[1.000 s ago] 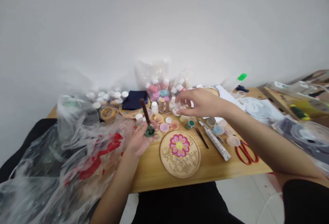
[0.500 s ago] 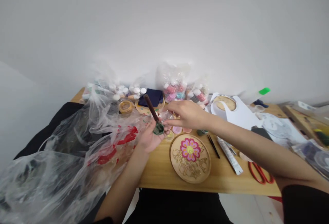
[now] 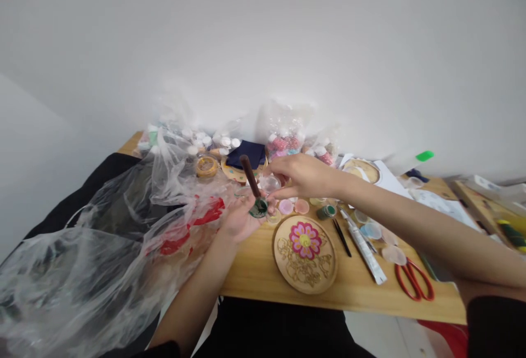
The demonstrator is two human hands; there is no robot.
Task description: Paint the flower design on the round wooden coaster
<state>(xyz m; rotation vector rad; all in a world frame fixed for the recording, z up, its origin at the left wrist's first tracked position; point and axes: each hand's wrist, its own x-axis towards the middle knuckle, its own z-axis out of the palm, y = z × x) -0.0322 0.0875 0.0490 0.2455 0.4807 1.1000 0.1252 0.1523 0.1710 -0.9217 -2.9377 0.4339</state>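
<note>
My left hand (image 3: 239,220), palm up, holds a small clear cup (image 3: 258,208) with dark green stuff in it. A brown stick (image 3: 250,176) stands tilted in the cup. My right hand (image 3: 304,174) reaches across from the right, its fingers closed around a clear plastic piece (image 3: 270,183) that looks like a small cup or lid, just above the green cup. Below the hands lies a round wooden plate (image 3: 283,278) with a pink and purple flower (image 3: 304,240) and raised gold outlines. Beside it are a small jar of green (image 3: 326,212) and black tweezers (image 3: 342,237).
A big clear plastic bag (image 3: 102,270) covers the left side. Bags of small bottles (image 3: 287,138) line the wall. On the right lie a white tube (image 3: 365,254), red-handled scissors (image 3: 415,284) and small cups (image 3: 393,254). Pastel cups (image 3: 286,206) sit above the plate.
The view has shifted slightly. My right forearm covers less of the table, so the green jar and the cups near the scissors show more. Both hands keep their holds.
</note>
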